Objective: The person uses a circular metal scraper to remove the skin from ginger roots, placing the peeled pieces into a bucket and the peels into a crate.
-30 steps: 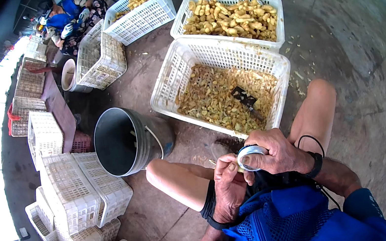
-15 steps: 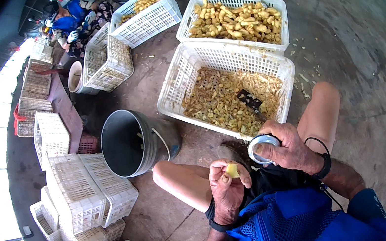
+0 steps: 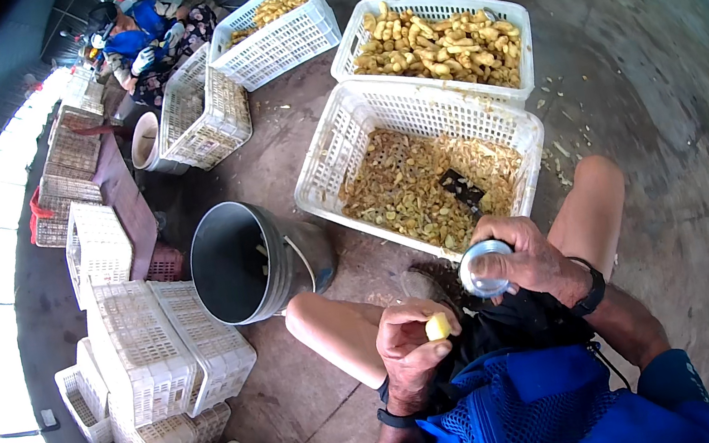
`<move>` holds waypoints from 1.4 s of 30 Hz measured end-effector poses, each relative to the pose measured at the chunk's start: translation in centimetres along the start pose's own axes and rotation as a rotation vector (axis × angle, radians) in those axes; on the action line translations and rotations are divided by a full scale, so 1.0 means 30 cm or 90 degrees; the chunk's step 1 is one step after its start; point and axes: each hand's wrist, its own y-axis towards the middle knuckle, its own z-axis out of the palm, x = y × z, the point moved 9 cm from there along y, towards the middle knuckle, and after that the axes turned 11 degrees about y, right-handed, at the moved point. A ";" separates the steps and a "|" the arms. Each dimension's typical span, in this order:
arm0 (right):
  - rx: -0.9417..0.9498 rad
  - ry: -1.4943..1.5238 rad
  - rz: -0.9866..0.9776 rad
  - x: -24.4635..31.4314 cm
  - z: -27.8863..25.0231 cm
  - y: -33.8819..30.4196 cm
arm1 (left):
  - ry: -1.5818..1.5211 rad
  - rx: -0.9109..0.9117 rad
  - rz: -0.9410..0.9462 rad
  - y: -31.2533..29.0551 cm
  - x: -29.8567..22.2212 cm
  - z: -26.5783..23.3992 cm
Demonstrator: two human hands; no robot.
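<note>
Between the thumb and fingers of my left hand (image 3: 407, 346) is a small, pale yellow peeled piece of ginger (image 3: 437, 326). My right hand (image 3: 535, 266) is wrapped round a round silver-rimmed, can-like metal thing (image 3: 483, 273), its thumb lying across the top; its exact kind is unclear. The hands are apart, over my lap. Just beyond them stands a white plastic crate (image 3: 314, 168) with ginger peelings and scraps (image 3: 399, 183) spread over its bottom. A dark, flat object (image 3: 460, 189) lies on the scraps. Behind it, a second white crate (image 3: 522, 20) holds unpeeled ginger (image 3: 439, 48).
A grey bucket (image 3: 309, 251) with a wire handle stands left of my knee. Stacked white crates (image 3: 139, 345) line the left side. At the far left a person (image 3: 140, 43) in blue sits near another crate of ginger (image 3: 278, 49). Scraps lie on the concrete floor (image 3: 668, 174).
My left hand has turned, its fingers curling in, so the ginger piece shows another side and sits slightly lower. My right hand has tilted the metal thing a little. The whole view has shifted slightly.
</note>
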 end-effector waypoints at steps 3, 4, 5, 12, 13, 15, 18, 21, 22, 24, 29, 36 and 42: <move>0.101 -0.003 -0.066 0.054 0.088 -0.013 | 0.138 -0.009 -0.070 -0.010 0.002 -0.018; 0.138 -0.060 -0.108 0.062 0.101 -0.009 | 0.162 -0.019 -0.091 -0.010 0.003 -0.022; 0.139 -0.053 -0.108 0.053 0.105 -0.002 | 0.192 -0.015 -0.094 -0.005 -0.005 -0.018; 0.192 0.051 0.039 -0.003 0.092 -0.002 | 0.273 0.077 -0.047 -0.003 -0.020 0.024; 0.201 0.052 0.052 -0.002 0.092 -0.003 | 0.293 0.091 -0.049 -0.005 -0.020 0.030; 0.222 0.050 0.082 0.000 0.101 -0.004 | 0.317 0.124 -0.062 -0.019 -0.004 0.030; 0.197 -0.287 -0.187 0.045 0.105 0.036 | 0.179 0.071 -0.070 -0.039 -0.041 0.000; -0.016 -0.138 0.021 -0.039 -0.032 0.029 | 0.097 -0.018 -0.146 -0.012 -0.004 -0.095; -0.089 -0.042 0.077 -0.072 -0.073 0.015 | 0.085 -0.073 -0.177 0.011 0.012 -0.134; -0.023 -0.300 -0.070 -0.089 -0.118 0.047 | 0.063 -0.176 -0.078 0.092 -0.030 -0.268; 0.056 -0.163 -0.010 -0.207 -0.067 0.061 | 0.091 -0.336 -0.027 0.238 -0.290 -0.656; 0.068 0.397 0.112 -0.331 -0.119 0.056 | -0.117 -0.477 -0.015 0.277 -0.251 -0.947; 0.209 -0.538 -0.567 -0.026 0.036 -0.028 | 0.177 -0.130 -0.199 0.242 -0.136 -0.313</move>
